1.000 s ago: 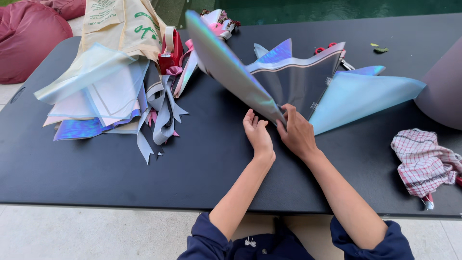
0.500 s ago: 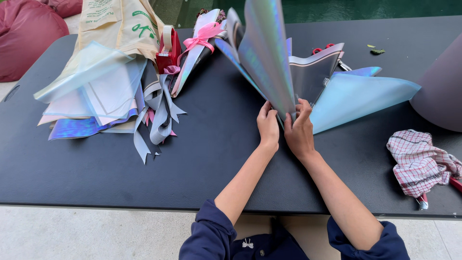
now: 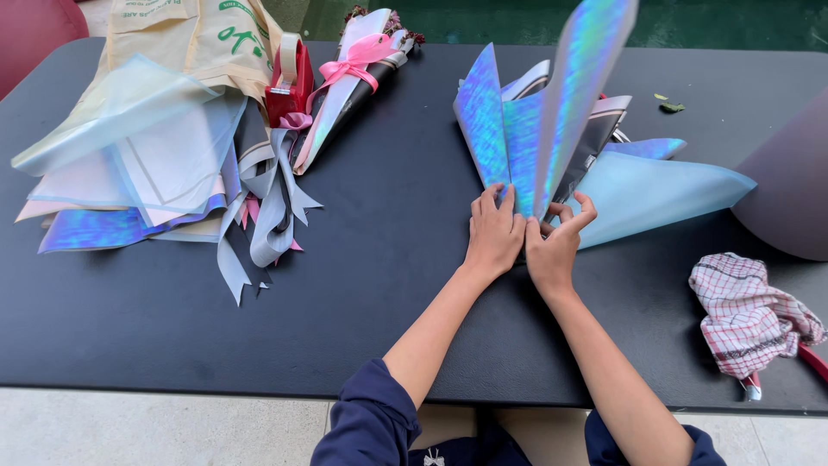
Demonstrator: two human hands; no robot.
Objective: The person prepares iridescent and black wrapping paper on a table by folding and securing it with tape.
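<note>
I see both hands working at the iridescent wrapping sheet [image 3: 565, 103] that stands folded and upright toward the far right part of the dark table [image 3: 379, 259]. The left hand [image 3: 493, 235] lies flat with its fingers spread narrow and pressed on the lower edge of the sheet's blue-violet panel. The right hand [image 3: 556, 246] sits just beside it, touching it at the thumb side, with thumb and fingers curled around the base of the tall shimmering fold and pinching it there. The tall fold rises steeply and leans a little to the right (its tip is blurred). A pale blue sheet [image 3: 655, 194] fans out flat to the right from under the same bundle, reaching toward the right edge.

A crumpled checked cloth [image 3: 746, 315] lies near the front right corner, well apart from the hands. At the far left corner I see a heap of translucent and holographic sheets [image 3: 129, 164] with grey ribbon [image 3: 267, 216] trailing from it toward the front. Just beside that heap stand a red tape dispenser [image 3: 289, 82] and a wrapped bouquet with a pink bow [image 3: 358, 65], both near the far edge
</note>
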